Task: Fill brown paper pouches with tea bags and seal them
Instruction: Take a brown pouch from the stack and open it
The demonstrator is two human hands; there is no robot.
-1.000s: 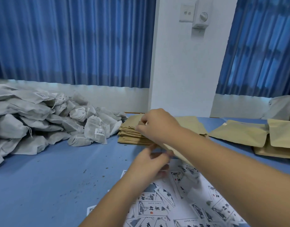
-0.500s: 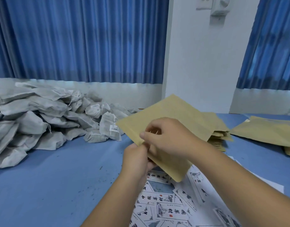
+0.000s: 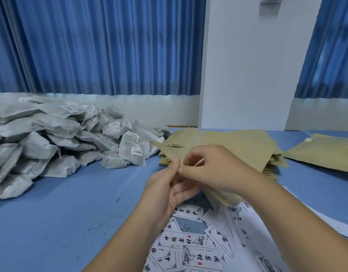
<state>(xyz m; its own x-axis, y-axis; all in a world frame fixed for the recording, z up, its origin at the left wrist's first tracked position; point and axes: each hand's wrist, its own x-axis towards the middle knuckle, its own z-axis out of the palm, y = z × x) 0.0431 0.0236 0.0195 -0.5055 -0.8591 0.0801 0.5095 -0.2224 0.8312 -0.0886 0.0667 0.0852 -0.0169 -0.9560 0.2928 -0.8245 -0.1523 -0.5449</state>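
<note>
The left hand (image 3: 169,190) and the right hand (image 3: 214,169) are meeting fingertip to fingertip above the blue counter (image 3: 71,213), each grip closing narrowly in a pinch on the near left edge of a flat brown paper pouch (image 3: 244,152). The pouch is tilting up off the counter and spreading away from the fingers toward the right, partly covering a stack of brown paper pouches (image 3: 271,171) just behind it. Scattered white printed paper labels (image 3: 189,240) are lying beneath the wrists, and a heap of white fabric tea bags (image 3: 51,138) is sitting well apart to the left.
</note>
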